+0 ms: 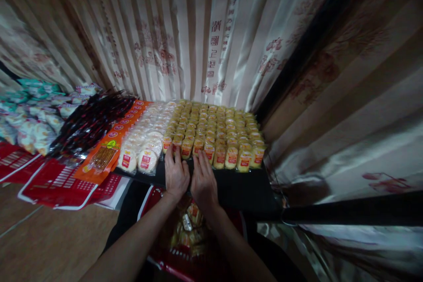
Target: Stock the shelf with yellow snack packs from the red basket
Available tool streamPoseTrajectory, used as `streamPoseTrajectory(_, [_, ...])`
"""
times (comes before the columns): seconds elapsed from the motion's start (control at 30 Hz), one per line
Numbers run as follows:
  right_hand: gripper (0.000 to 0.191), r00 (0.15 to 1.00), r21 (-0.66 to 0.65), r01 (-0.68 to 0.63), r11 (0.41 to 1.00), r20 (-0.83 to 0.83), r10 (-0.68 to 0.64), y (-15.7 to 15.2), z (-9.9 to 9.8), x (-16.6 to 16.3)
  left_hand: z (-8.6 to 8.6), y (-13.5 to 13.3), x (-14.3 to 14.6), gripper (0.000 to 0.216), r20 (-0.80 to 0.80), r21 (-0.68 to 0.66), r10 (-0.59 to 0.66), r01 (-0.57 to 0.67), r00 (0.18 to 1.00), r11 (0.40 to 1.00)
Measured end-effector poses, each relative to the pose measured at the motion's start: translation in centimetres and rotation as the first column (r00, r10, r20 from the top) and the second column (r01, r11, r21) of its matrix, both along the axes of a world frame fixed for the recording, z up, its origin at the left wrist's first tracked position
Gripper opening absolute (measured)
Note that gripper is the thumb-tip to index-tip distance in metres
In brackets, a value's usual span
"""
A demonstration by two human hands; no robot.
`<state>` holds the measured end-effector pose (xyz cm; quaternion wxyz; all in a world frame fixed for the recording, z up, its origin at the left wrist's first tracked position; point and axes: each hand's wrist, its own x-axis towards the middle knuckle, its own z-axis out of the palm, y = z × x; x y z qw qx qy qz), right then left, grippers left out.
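Observation:
Rows of small yellow wrapped snack packs (220, 157) with red labels stand lined up on a black surface. At the front edge of these rows, my left hand (176, 172) rests its outstretched fingertips on the packs toward the left. Close beside it, my right hand (204, 178) reaches its extended fingers to the packs near the middle. Neither hand is visibly wrapped round a pack, though the fingertips hide parts of those they touch. Below my forearms, a red bag (165, 253) holds more yellow wrapped packs (194, 235).
Left of the yellow rows lie clear-wrapped round white crackers (147, 158), an orange snack packet (102, 158), dark glossy packets (95, 114) and white-and-green packets (36, 119). Red bags (62, 180) lie beneath them. A pleated curtain (185, 31) hangs behind; the black table edge (244, 189) is in front.

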<state>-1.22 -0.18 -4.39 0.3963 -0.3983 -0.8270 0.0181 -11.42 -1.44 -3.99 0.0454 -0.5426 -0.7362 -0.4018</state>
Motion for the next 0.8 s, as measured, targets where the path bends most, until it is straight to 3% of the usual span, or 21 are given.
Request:
streamPoseTrajectory(0.3, [0.044, 0.98, -0.113, 0.163, 0.98, 0.134, -0.147, -1.2, 0.7, 1.2, 0.3, 0.0, 0.0, 0.049, -0.04, 0.024, 0.007, -0.006, 0.999, 1.0])
streamPoseTrajectory(0.47, [0.045, 0.982, -0.116, 0.142, 0.983, 0.144, -0.124, -0.5, 0.2, 1.4, 0.4, -0.1, 0.1, 0.05, -0.035, 0.038, -0.004, 0.005, 0.999, 0.999])
streamPoseTrajectory(0.8, [0.051, 1.0, -0.109, 0.023, 0.994, 0.014, -0.021, 0.5, -0.2, 1.7, 0.7, -0.4, 0.1, 0.051, 0.027, 0.041, -0.032, 0.031, 0.999, 0.999])
